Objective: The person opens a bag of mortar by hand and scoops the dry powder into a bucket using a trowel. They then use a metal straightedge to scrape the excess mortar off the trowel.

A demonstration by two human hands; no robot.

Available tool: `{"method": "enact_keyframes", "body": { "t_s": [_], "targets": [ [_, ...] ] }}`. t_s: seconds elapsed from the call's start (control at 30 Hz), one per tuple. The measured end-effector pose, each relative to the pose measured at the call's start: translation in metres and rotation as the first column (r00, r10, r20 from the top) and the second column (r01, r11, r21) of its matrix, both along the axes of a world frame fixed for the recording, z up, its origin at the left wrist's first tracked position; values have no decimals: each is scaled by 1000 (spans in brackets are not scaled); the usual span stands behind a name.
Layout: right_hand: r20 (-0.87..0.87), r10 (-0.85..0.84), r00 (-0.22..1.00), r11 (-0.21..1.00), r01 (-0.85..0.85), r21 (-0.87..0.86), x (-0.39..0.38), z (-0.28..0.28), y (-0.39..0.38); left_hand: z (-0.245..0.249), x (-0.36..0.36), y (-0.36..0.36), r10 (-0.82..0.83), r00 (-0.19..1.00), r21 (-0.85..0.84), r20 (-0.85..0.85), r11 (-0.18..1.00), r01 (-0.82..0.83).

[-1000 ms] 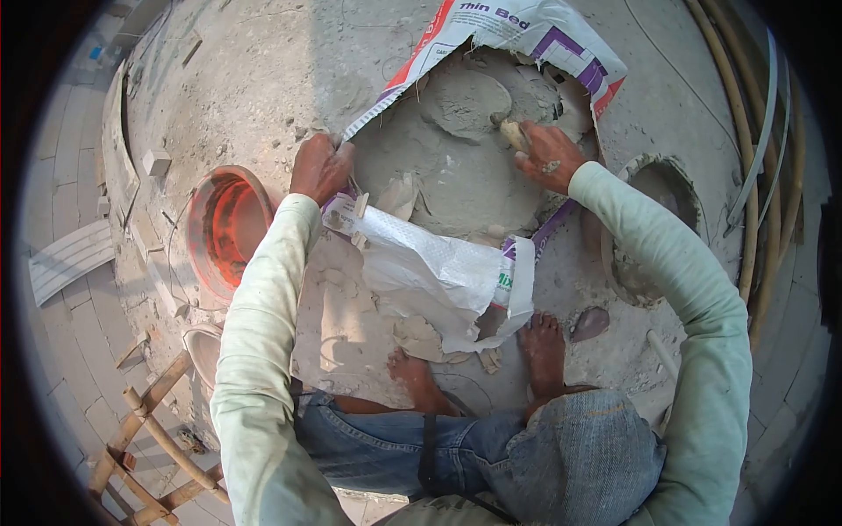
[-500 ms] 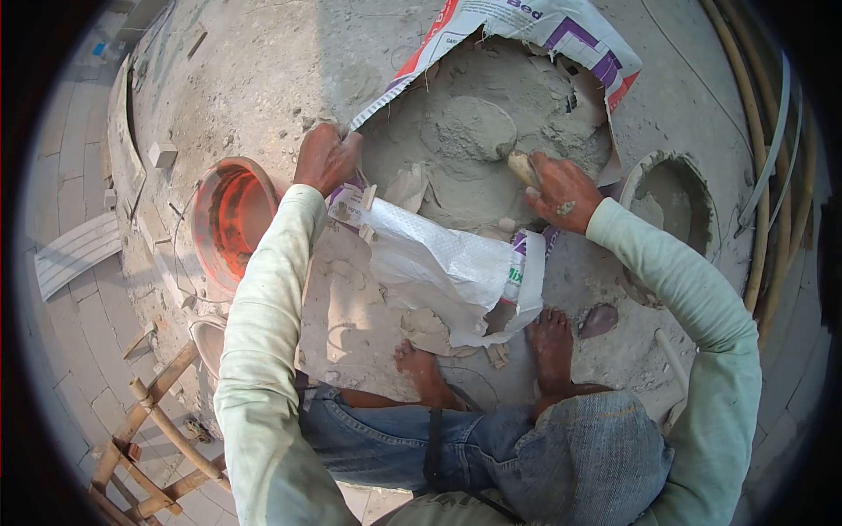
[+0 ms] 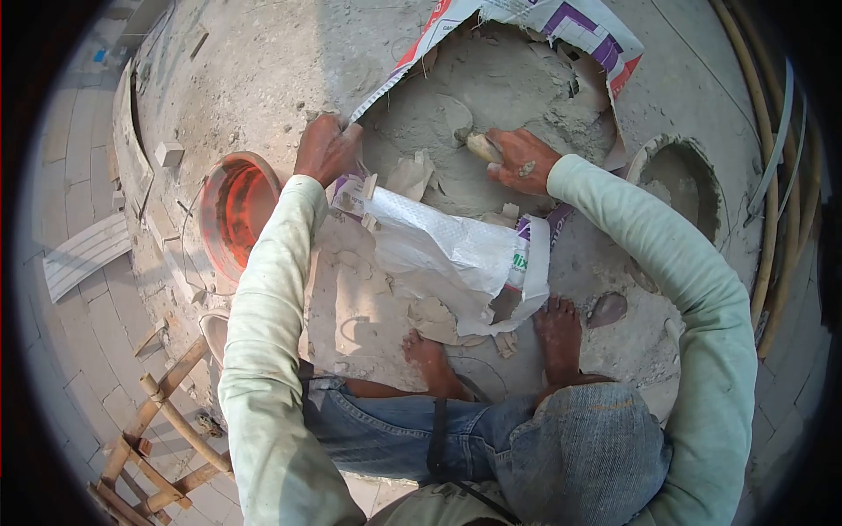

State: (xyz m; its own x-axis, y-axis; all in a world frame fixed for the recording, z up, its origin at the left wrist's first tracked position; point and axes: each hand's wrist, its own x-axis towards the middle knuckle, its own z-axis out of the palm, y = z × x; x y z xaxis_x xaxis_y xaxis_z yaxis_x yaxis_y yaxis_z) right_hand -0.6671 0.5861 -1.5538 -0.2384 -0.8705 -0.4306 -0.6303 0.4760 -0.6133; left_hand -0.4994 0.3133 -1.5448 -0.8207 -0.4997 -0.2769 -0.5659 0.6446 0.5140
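Note:
A torn-open bag [image 3: 443, 232] lies on the ground with grey powder or mortar [image 3: 509, 88] inside it. My left hand [image 3: 328, 149] is closed on the bag's left edge. My right hand [image 3: 524, 159] is wrapped round the pale handle of a trowel [image 3: 483, 147], over the grey material near the middle of the opening. The trowel's blade, coated in grey, lies largely in the material, so its outline is hard to make out.
An orange-red bucket [image 3: 237, 215] stands at the left, a mortar-crusted bucket [image 3: 680, 188] at the right. Long hoses or pipes [image 3: 781, 219] run along the far right. A wooden frame [image 3: 167, 412] is at the lower left. My bare feet [image 3: 559, 337] are below the bag.
My right hand has moved left with the trowel, and the blade has shifted left through the grey material. My left hand still holds the bag's edge.

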Motion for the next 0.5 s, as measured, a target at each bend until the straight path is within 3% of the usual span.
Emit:
{"method": "enact_keyframes", "body": {
  "t_s": [0.13, 0.33, 0.43, 0.5],
  "targets": [
    [-18, 52, 998, 997, -51, 51, 1, 9, 5, 6, 0, 2, 40, 998, 8, 43, 999, -40],
    [-35, 122, 992, 987, -125, -98, 3, 8, -4, 6, 2, -1, -31, 999, -20, 38, 999, 32],
    [-19, 160, 987, 985, -161, -60, 5, 10, -6, -1, 1, -3, -32, 999, 14, 7, 999, 31],
    [-18, 272, 962, 962, -273, -8, 16, 7, -9, 2, 1, -3, -19, 999, 5, 38, 1000, 19]
  ]
}}
